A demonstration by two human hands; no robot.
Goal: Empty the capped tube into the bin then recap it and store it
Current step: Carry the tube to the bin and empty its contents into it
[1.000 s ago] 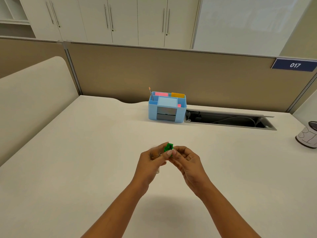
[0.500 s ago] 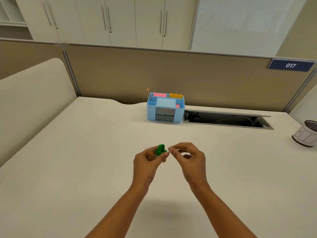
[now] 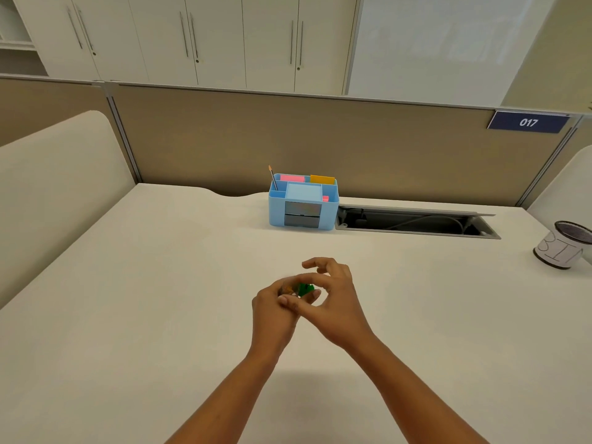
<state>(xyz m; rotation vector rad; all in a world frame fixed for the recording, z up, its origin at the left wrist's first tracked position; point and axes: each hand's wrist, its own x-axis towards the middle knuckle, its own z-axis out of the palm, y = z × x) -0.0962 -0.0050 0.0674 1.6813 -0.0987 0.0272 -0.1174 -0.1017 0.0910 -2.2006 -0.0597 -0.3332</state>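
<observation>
A small clear tube with a green cap [image 3: 302, 288] is held above the middle of the white desk. My left hand [image 3: 272, 307] is wrapped around the tube's body, which is mostly hidden by the fingers. My right hand [image 3: 333, 293] has its thumb and forefinger pinched on the green cap, the other fingers spread. The bin [image 3: 563, 246], a white cup with a dark rim and "BIN" written on it, stands at the far right of the desk. A blue desk organiser [image 3: 304, 203] stands at the back of the desk.
An open cable tray slot [image 3: 416, 221] lies in the desk right of the organiser. Tan partition walls [image 3: 288, 139] close off the back and the left side. The organiser holds a pencil and coloured notes.
My right hand, half a second ago apart from the tube, has come back onto the green cap. Both hands have stayed at about the same spot over the desk.
</observation>
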